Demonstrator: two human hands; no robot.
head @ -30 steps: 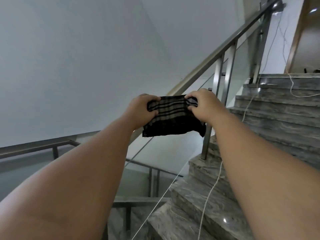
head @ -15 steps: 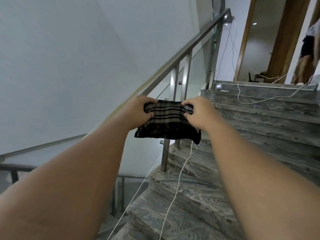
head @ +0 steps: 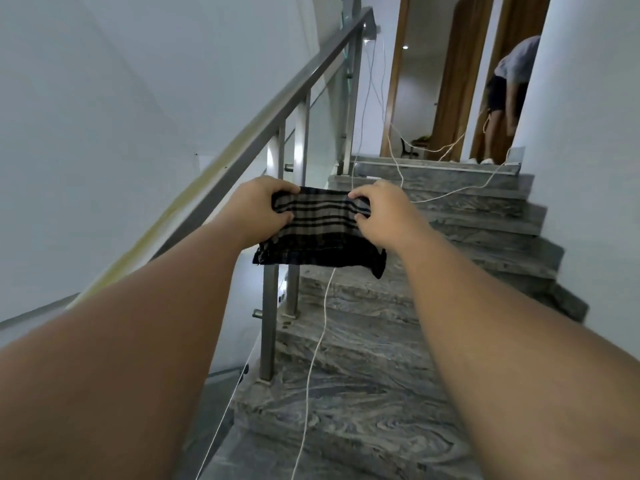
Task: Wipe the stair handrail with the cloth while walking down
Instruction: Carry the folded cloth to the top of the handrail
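Observation:
A dark cloth (head: pixel 320 233) with grey and black stripes hangs stretched between my two hands at arm's length. My left hand (head: pixel 261 211) pinches its left top corner and my right hand (head: pixel 384 216) pinches its right top corner. The steel handrail (head: pixel 301 77) slopes up from lower left to upper right, just left of the cloth. My left hand is close beside the rail; I cannot tell whether the cloth touches it. The lower stretch of the rail is hidden behind my left forearm.
Grey marble steps (head: pixel 398 327) rise ahead to a landing. Steel balusters (head: pixel 269 317) stand at the steps' left edge. A white cord (head: pixel 317 344) trails down the steps. A person (head: pixel 505 98) bends over in the doorway at the top right. White walls close both sides.
The view has swung right and up the stairs, bringing the landing and doorway into sight. Both hands keep the same grip on the cloth, now over the steps beside the rail.

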